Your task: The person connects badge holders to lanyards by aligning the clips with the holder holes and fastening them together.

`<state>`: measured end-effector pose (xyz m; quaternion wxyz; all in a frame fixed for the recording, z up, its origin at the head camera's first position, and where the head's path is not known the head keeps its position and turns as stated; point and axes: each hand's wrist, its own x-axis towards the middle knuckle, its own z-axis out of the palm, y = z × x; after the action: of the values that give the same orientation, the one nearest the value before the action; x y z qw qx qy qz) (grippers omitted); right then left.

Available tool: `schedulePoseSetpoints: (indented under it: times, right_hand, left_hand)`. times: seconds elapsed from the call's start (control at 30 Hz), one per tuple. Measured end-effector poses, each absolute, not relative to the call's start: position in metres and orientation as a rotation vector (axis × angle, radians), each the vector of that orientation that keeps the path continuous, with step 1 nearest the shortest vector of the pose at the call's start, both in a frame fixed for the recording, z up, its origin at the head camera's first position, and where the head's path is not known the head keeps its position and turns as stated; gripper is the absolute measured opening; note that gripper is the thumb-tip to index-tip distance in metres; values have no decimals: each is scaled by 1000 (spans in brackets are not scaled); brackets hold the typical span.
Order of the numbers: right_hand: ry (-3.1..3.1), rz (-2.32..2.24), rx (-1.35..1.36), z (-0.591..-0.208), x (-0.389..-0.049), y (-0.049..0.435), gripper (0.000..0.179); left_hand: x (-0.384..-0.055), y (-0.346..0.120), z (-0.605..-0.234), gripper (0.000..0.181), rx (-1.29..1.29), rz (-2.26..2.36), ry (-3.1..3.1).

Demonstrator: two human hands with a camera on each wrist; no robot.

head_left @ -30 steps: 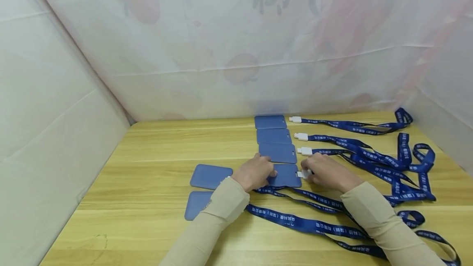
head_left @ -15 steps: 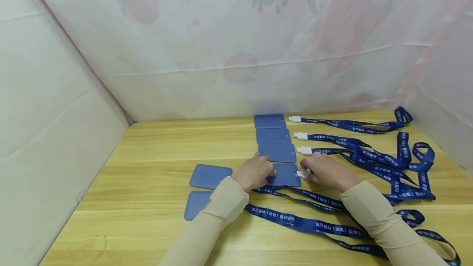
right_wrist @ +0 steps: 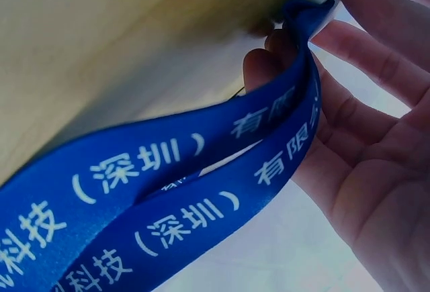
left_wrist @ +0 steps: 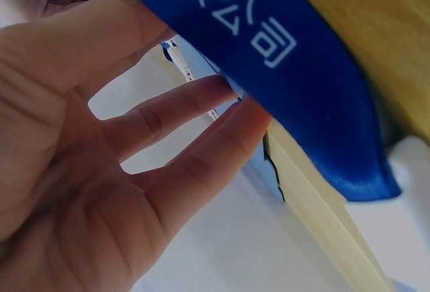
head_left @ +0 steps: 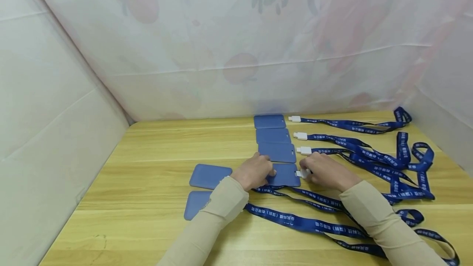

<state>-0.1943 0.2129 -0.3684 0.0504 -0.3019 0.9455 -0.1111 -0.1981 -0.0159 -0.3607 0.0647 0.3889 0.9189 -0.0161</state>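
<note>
With our right hand (head_left: 327,172) we pinch the white clip (head_left: 304,173) at the right end of the card holder (head_left: 285,175), whose left end our left hand (head_left: 255,171) covers, grasp unclear, so a slipping card holder could misalign the clip.

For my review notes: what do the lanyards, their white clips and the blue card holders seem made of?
Lanyards: probably polyester-type ribbon, slightly satiny; they twist and fold softly under white lettering.
White clips: likely hard plastic, judging by their smooth, even white.
Blue card holders: fairly matte, flat, with rounded corners; perhaps leatherette or plastic, the look leaves it open.
</note>
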Motion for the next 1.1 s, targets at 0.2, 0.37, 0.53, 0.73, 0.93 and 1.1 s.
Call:
schedulePoseSetpoints:
  times: [0.2, 0.37, 0.53, 0.73, 0.93, 1.1]
  right_hand:
    - [2879, -338, -921, -369, -194, 214, 11]
    - [2881, -329, -909, -369, -194, 213, 11]
    - [2879, -330, -912, -369, -194, 213, 10]
    - [2879, -331, -919, -369, -195, 213, 10]
    - [2877, -339, -933, -368, -195, 212, 11]
    - [2876, -342, -944, -368, -196, 213, 12]
  left_hand:
    - [-198, -16, -361, 33, 1174, -57, 2777]
    - [-198, -16, -361, 34, 1173, -57, 2776]
    - [-198, -16, -361, 33, 1179, -56, 2775]
    - [-198, -16, -361, 34, 1181, -56, 2779]
    - [-198, -16, -361, 34, 1178, -38, 2779]
    - [-198, -16, -361, 33, 1188, -42, 2781]
